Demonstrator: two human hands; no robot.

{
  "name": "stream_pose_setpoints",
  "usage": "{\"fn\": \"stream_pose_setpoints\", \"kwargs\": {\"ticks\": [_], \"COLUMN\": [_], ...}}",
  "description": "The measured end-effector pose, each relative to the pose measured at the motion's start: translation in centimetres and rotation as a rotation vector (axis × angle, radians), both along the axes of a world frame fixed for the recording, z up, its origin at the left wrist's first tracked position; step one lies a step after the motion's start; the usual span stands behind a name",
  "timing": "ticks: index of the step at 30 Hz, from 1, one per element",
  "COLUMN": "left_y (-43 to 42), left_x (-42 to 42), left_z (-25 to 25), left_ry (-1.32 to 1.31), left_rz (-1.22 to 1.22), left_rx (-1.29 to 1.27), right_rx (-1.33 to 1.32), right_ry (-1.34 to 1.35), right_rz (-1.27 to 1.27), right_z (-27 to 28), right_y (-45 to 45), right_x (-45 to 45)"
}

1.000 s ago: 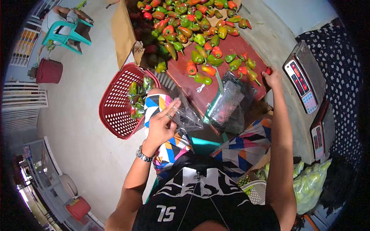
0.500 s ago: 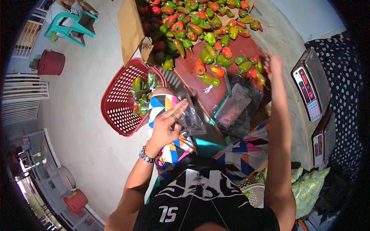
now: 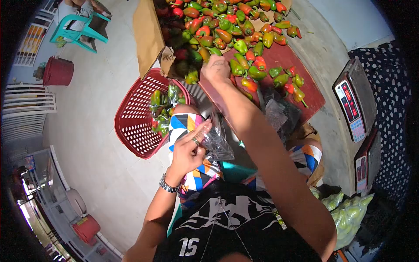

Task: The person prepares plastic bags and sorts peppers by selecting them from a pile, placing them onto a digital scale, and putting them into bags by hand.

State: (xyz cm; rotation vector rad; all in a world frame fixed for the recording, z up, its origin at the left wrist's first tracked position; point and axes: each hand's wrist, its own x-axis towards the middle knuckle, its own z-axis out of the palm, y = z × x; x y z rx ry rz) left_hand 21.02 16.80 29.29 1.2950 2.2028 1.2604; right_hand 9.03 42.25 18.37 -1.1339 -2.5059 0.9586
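Peppers (image 3: 156, 98) sit bagged in the red basket (image 3: 132, 120); many loose peppers (image 3: 248, 29) remain; half-curled left hand (image 3: 188, 152) holds a clear bag (image 3: 221, 145), grip of right hand (image 3: 216, 70) hidden

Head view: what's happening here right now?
A person's left hand holds a clear plastic bag, while the right hand is at the loose peppers spread over a red surface; whether it grips one is hidden. Bagged peppers lie in the red basket.
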Motion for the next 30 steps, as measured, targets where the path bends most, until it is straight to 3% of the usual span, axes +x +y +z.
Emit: {"fn": "stream_pose_setpoints", "kwargs": {"ticks": [2, 3, 5, 10, 12, 15, 18, 22, 27, 30], "left_y": [0.1, 0.2, 0.3, 0.4, 0.7, 1.4, 2.0, 2.4, 2.3, 2.1], "left_x": [0.0, 0.1, 0.1, 0.5, 0.6, 1.0, 1.4, 1.8, 1.9, 1.9], "left_z": [0.1, 0.1, 0.1, -0.1, -0.4, -0.3, 0.0, 0.5, 0.6, 0.4], "left_ry": [0.018, 0.004, -0.021, -0.013, 0.049, 0.058, 0.047, 0.006, 0.015, 0.035], "left_rz": [0.01, 0.013, 0.009, -0.004, -0.014, -0.036, -0.058, -0.063, -0.061, -0.043], "left_rx": [-0.015, -0.024, -0.043, -0.043, -0.012, 0.0, -0.037, -0.064, -0.078, -0.074], "right_rx": [0.017, -0.407, -1.194, -1.345, -1.132, -1.239, -1.578, -1.332, -0.553, -0.005], "right_ry": [0.059, -0.023, 0.373, 0.482, 0.542, 0.611, 0.87, 0.913, 0.594, 0.299], "right_rz": [-0.005, 0.073, 0.178, 0.604, 0.465, 0.327, 0.231, -0.054, -0.5, -0.703], "right_z": [-0.4, 1.1, 4.2, 9.2, 10.1, 8.6, 8.1, 9.7, 12.5, 11.3], "right_y": [1.4, 3.1, 4.2, 5.9, 4.0, 3.8, 4.7, 5.4, 16.4, 30.1], "right_x": [1.3, 2.6, 7.6, 19.2, 22.0, 26.9, 32.1, 35.9, 42.0, 47.7]}}
